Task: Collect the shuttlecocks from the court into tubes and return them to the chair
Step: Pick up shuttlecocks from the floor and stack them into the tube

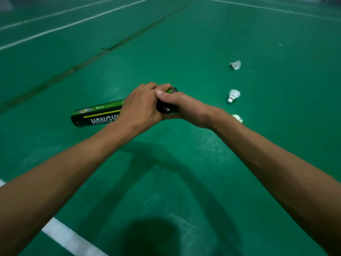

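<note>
A black and green shuttlecock tube point(96, 115) with white lettering is held level above the green court, its long end pointing left. My left hand point(142, 106) grips the tube around its middle. My right hand point(177, 106) grips the tube's right end point(167, 108), thumb laid across my left hand. Three white feather shuttlecocks lie on the floor to the right: a far shuttlecock point(235, 65), a middle shuttlecock point(233, 95) with its cork toward me, and a near shuttlecock point(238, 118) partly hidden behind my right forearm.
Green court floor point(184, 52) all around, with white boundary lines at the far left point(55, 30) and at the lower left point(68, 237). A dark seam point(103, 50) runs diagonally across the floor. My shadow falls on the floor below my arms.
</note>
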Motion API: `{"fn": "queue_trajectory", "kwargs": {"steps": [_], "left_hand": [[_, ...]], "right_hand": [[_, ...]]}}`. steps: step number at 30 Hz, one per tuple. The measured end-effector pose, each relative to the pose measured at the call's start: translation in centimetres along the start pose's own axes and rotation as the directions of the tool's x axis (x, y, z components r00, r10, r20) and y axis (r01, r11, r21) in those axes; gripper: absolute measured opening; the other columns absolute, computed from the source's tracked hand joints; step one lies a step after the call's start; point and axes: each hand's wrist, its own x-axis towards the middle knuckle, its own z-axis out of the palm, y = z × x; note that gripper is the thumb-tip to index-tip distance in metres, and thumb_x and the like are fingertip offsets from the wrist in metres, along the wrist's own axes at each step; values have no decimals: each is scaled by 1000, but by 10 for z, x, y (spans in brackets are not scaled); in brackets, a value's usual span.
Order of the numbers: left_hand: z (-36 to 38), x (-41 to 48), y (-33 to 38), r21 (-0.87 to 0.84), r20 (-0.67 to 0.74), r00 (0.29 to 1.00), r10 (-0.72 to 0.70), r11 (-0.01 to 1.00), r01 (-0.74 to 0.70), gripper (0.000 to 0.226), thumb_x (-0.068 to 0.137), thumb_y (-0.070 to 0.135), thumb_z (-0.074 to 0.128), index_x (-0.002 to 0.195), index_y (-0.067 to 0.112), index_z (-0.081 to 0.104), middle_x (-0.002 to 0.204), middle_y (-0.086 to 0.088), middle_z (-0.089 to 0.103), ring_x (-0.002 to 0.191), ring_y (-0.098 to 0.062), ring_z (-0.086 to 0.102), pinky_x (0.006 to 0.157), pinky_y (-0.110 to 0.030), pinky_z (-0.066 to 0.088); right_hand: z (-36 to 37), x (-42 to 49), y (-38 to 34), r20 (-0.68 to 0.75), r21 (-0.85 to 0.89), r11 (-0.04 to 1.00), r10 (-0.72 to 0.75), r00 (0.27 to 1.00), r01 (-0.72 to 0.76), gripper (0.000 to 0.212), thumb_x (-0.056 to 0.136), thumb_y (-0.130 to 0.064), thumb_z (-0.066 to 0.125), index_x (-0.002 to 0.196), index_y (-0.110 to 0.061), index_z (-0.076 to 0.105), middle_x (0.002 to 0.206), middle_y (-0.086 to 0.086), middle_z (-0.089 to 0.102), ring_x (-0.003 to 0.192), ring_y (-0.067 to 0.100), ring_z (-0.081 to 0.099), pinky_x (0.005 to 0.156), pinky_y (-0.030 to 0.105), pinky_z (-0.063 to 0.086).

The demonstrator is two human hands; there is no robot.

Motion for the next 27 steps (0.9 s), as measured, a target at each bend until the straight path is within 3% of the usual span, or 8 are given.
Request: {"fn": "queue_trajectory", "kwargs": {"steps": [3,5,7,9,12,15,19,27], "left_hand": [[-8,8,-8,10,-23,997,-79,997,79,73,74,47,83,140,35,56,119,-1,65,108,-30,60,85,-42,51],[-11,14,-10,37,-35,994,-105,994,107,78,72,42,87,141,26,56,117,-6,65,107,-34,60,85,-45,51],[-11,18,-12,84,-51,993,-105,990,109,78,71,40,88,141,23,57,118,-8,65,106,-36,60,84,-46,51],[-7,22,-11,94,-69,994,-88,991,95,72,73,38,88,138,26,59,118,-7,66,107,-36,60,84,-47,51],[12,28,3,78,-80,995,-55,995,61,71,75,35,87,140,26,61,117,-8,66,106,-37,60,85,-47,50],[37,37,23,69,-46,997,-66,995,69,73,73,36,87,141,26,60,116,-10,67,105,-37,60,88,-48,50],[44,47,47,47,-11,992,-124,991,125,77,69,37,89,139,33,59,117,-4,68,107,-31,62,90,-47,52],[-10,63,47,297,-3,993,-118,948,113,78,68,32,93,138,21,62,114,-14,67,104,-38,59,86,-50,50]], "right_hand": [[-1,18,-11,-220,-328,938,-191,957,111,68,78,-66,62,80,1,68,74,6,61,70,15,57,71,42,54],[-13,27,-18,-303,-480,864,-325,896,151,78,78,-73,51,68,3,68,61,4,65,58,16,59,65,45,54],[-26,29,-24,-261,-448,878,-311,914,171,76,85,-71,50,62,-1,67,59,4,69,55,22,66,66,44,58],[-35,21,-26,-132,-486,858,-257,957,164,68,96,-63,51,52,-11,48,50,-4,49,45,17,43,50,32,39],[-50,16,-15,-57,-508,851,-188,981,133,59,101,-59,47,56,-21,37,57,0,34,54,15,28,56,33,21],[-76,10,-3,-40,-465,881,-116,992,84,62,99,-64,45,53,-22,38,54,-6,40,54,14,33,61,33,25],[-107,7,2,50,-396,916,-50,998,66,68,97,-67,44,42,-29,58,44,-18,44,51,6,40,62,25,33],[-105,14,-31,256,-147,985,-54,965,94,41,102,-60,40,79,-30,56,70,-13,49,67,5,46,72,28,37]]}}
